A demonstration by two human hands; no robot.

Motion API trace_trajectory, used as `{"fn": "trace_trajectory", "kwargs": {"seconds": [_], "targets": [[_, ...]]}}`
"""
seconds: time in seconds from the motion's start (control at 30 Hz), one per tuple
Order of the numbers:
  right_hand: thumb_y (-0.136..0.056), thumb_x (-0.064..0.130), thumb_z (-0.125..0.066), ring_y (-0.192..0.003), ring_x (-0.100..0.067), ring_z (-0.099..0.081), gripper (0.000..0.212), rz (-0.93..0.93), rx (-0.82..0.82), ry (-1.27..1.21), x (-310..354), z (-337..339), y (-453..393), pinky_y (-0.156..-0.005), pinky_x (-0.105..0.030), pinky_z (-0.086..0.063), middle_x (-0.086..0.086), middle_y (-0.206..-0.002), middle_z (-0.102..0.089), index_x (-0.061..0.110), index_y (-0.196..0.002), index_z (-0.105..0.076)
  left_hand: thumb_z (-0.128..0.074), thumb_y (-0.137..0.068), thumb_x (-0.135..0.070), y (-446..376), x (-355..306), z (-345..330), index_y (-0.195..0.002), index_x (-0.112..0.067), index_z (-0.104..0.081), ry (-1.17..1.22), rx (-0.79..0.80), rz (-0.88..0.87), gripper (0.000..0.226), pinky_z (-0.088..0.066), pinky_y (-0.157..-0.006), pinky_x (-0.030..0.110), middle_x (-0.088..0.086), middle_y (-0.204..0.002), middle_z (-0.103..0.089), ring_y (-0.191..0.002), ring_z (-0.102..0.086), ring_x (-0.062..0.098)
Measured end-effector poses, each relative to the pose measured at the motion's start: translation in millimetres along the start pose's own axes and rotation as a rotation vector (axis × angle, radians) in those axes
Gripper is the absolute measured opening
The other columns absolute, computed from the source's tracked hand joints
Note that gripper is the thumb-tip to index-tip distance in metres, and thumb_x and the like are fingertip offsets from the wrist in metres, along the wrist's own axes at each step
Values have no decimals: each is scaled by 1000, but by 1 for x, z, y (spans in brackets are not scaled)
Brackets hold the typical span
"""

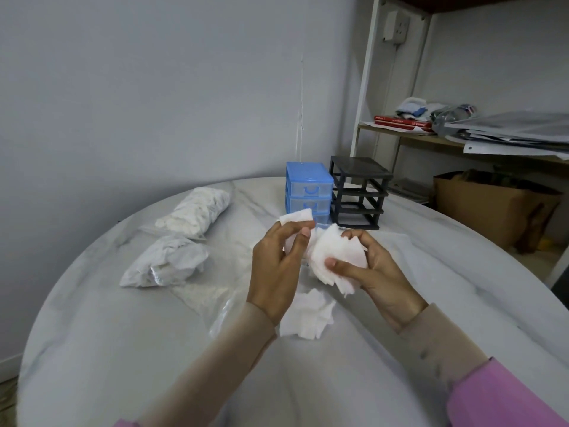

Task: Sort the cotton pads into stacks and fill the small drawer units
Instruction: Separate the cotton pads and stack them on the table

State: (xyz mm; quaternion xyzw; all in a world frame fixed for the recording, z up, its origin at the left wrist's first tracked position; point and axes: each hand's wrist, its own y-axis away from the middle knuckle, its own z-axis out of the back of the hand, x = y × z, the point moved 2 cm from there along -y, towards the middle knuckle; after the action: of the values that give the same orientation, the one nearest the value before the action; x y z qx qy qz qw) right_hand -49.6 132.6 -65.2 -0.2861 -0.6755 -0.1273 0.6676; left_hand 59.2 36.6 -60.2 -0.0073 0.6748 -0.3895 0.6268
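Two drawer units, blue point(308, 192) and black point(359, 192); two bags point(164, 261). Left hand point(277, 269) pinches one pad point(296, 216); right hand point(380, 272) grips a stack point(337, 257).

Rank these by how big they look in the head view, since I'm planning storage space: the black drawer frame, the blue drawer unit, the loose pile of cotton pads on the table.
1. black drawer frame
2. blue drawer unit, partly hidden by the left hand
3. loose pile of cotton pads, nearer the camera, so its rank is unsure
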Motion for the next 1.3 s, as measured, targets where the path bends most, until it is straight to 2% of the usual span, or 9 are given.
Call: {"fn": "trace_trajectory", "kwargs": {"seconds": [0.17, 0.33, 0.5, 0.63, 0.73, 0.87, 0.97, 1.13, 1.3], "targets": [[-76, -8, -66, -75, -11, -60, 28, 97, 12, 53, 4, -1, 2, -60, -21, -54, -1, -89, -60, 15, -89, -56, -53, -93, -16, -2, 4, -4, -66, -19, -66, 111, 126, 152, 30, -43, -65, 20, -9, -66, -63, -67, -55, 8], [-77, -10, -64, -86, -13, -60, 32, 121, -44, 52, 1, 5, -3, -68, -20, -54, -9, -102, -61, 14, -98, -58, -61, -87, -11, -3, 6, -3, -85, -15, -73, 77, 174, 125, 12, -48, -76, 20, -1, -88, -72, -85, -64, 12], [-80, -8, -62, -80, -7, -60, 32, 99, -98, 22, 0, 7, -4, -61, -16, -51, -4, -98, -60, 16, -101, -56, -65, -82, -3, -2, 10, -4, -81, -21, -68, 31, 150, 171, 18, -47, -78, 17, -9, -85, -68, -84, -63, 8], [-77, 1, -68, -88, -15, -61, 32, 62, -126, 19, -3, 7, -4, -70, -20, -54, -9, -101, -64, 6, -106, -55, -64, -84, -4, -3, 11, -4, -86, -14, -70, 41, 118, 159, 12, -50, -78, 22, 0, -90, -70, -86, -64, 14], [-78, 5, -68, -91, -17, -61, 35, 36, -162, 30, -6, 10, -6, -74, -23, -53, -9, -104, -65, 4, -111, -55, -61, -84, 0, -3, 8, -3, -78, -22, -69, 92, 120, 148, 24, -48, -70, 16, -8, -80, -70, -77, -63, 7], [-87, 7, -59, -69, -4, -59, 9, -6, -220, -15, -4, 12, -6, -55, -17, -45, -1, -83, -64, 13, -93, -59, -57, -87, 0, -4, 7, -1, -83, -13, -69, 251, 75, 225, 18, -48, -66, 14, -6, -75, -68, -70, -60, 4], [-87, 4, -56, -50, 0, -53, 11, -11, -299, -129, -1, 15, -5, -49, -16, -41, 2, -65, -56, 13, -80, -56, -56, -89, -3, -4, 7, -1, -88, -7, -68, 360, 72, 305, 13, -49, -62, 13, 2, -79, -67, -69, -62, 6], [-80, -3, -63, -66, -3, -58, 19, 106, -270, -58, 4, 11, -3, -56, -17, -47, 3, -74, -63, 12, -79, -52, -59, -86, -1, -3, 12, -3, -81, -17, -69, 252, 80, 242, 20, -49, -76, 27, -4, -79, -68, -79, -61, 12], [-74, -5, -71, -70, -1, -59, 16, 222, -270, 73, 5, 11, -1, -67, -15, -49, 1, -77, -62, 1, -81, -58, -61, -85, 0, -1, 13, -6, -82, -16, -70, 208, 105, 147, 19, -47, -74, 28, -6, -80, -69, -78, -62, 11]]}}
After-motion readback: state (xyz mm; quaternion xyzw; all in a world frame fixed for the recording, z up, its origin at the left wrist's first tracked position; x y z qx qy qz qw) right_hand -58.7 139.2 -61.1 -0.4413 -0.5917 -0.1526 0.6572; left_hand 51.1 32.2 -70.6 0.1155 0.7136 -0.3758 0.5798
